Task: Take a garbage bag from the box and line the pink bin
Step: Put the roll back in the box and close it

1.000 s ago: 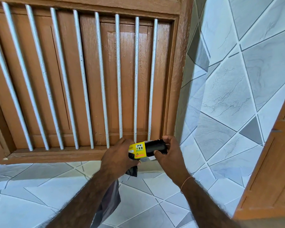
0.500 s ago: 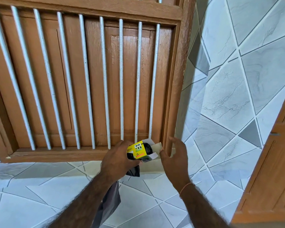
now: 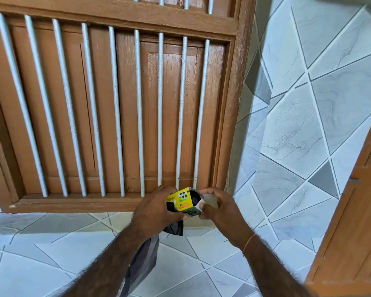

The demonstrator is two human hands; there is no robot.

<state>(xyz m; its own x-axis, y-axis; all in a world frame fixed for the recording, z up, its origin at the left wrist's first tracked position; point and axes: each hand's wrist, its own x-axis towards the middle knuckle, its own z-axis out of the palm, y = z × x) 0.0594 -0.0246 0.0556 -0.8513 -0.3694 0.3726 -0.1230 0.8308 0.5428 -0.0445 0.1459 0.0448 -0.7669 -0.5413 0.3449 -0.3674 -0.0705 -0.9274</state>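
The right hand (image 3: 217, 207), spread clear of the box (image 3: 183, 202) half a second earlier, had closed its fingers on the flap, while the left hand (image 3: 156, 211) gripped box and hanging bag (image 3: 144, 260); the roll appeared restowed, lining pending, bin unseen.

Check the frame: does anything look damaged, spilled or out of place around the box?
Nothing stands out. The left hand grips the box with a dark garbage bag hanging below; the right hand is at its flap.
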